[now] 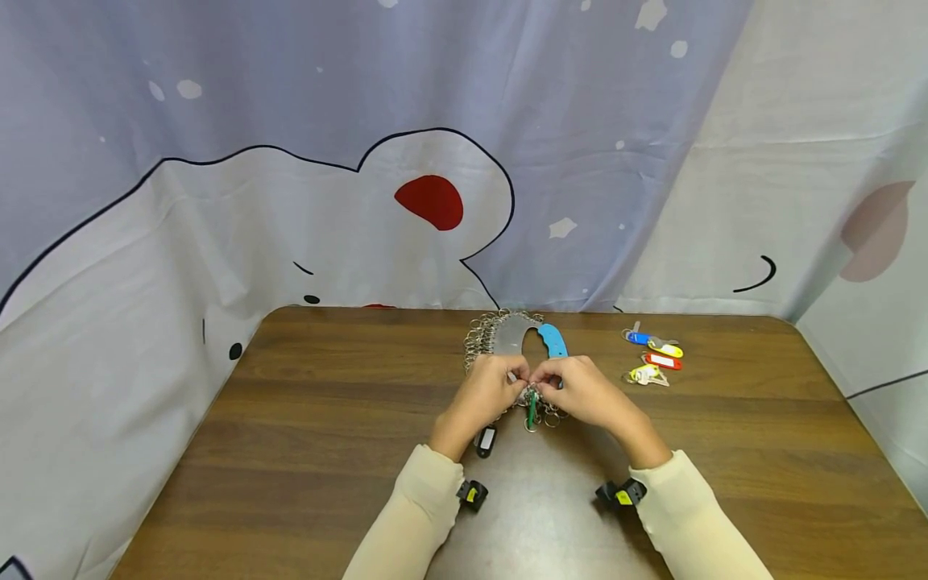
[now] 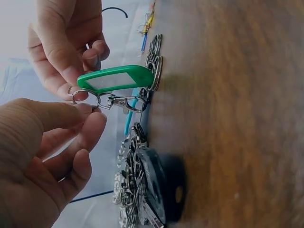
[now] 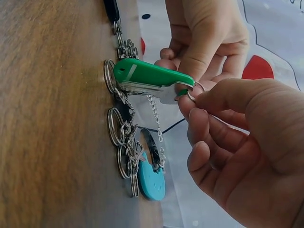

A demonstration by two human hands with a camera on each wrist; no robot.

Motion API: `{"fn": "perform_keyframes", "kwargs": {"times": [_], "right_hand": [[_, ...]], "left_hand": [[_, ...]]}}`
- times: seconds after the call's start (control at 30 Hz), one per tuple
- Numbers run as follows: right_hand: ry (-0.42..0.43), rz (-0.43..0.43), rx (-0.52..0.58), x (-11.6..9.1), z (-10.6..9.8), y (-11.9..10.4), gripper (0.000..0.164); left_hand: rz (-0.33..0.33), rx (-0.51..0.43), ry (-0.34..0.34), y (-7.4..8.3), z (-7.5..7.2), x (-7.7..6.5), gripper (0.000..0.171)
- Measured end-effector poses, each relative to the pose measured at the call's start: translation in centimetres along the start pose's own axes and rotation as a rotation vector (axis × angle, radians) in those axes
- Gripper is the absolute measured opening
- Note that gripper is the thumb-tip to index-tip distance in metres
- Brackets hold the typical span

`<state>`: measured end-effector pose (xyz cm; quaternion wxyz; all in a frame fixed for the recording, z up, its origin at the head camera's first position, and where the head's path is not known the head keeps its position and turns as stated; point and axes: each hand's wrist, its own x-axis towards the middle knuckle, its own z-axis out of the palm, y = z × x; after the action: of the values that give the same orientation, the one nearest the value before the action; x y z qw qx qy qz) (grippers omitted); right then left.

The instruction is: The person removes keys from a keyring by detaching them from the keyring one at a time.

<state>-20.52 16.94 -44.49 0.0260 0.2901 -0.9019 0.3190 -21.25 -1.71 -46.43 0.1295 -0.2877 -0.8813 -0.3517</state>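
Note:
Both hands meet in the middle of the table over a small metal key ring [image 2: 78, 94]. My left hand [image 1: 496, 383] pinches it with thumb and fingertips, and my right hand [image 1: 573, 388] pinches it from the other side. A green key tag [image 3: 149, 72] and a silver key [image 3: 167, 94] hang from this ring. Beside the tag in the left wrist view is a metal swivel clasp [image 2: 124, 102]. Around the hands spread several metal rings [image 3: 114, 126] and clasps. A black key tag [image 1: 486, 441] lies near the left wrist.
Behind the hands lie a grey curved piece [image 1: 511, 332] edged with rings and a blue curved piece [image 1: 554, 341]. At the right are a blue tag [image 1: 639, 338], yellow tags [image 1: 667, 350] and a red tag [image 1: 663, 362] with keys. A printed curtain [image 1: 326, 234] hangs behind the table.

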Motion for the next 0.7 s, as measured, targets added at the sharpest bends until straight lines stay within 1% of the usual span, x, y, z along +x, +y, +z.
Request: {"fn": "perform_keyframes", "kwargs": {"times": [0.1, 0.27, 0.4, 0.53, 0.63, 0.7], "right_hand": [[-0.003, 0.005, 0.015, -0.04, 0.0, 0.07, 0.008], [0.001, -0.002, 0.012, -0.03, 0.03, 0.23, 0.007], [0.013, -0.01, -0.011, 0.03, 0.11, 0.34, 0.006], [0.041, -0.017, -0.039, 0.06, 0.17, 0.36, 0.005], [0.057, -0.012, -0.058, 0.05, 0.23, 0.33, 0.005], [0.065, -0.001, -0.067, 0.07, 0.27, 0.29, 0.005]], "left_hand": [[0.014, 0.007, -0.01, -0.03, -0.01, -0.05, 0.013], [0.037, 0.027, -0.007, -0.15, -0.02, -0.09, 0.014], [0.039, 0.035, -0.009, -0.27, -0.03, -0.16, 0.015], [0.065, 0.032, -0.014, -0.25, -0.05, -0.2, 0.015], [0.09, 0.039, -0.007, -0.21, -0.02, -0.18, 0.015], [0.095, 0.04, 0.0, -0.16, 0.01, -0.18, 0.016]]}}
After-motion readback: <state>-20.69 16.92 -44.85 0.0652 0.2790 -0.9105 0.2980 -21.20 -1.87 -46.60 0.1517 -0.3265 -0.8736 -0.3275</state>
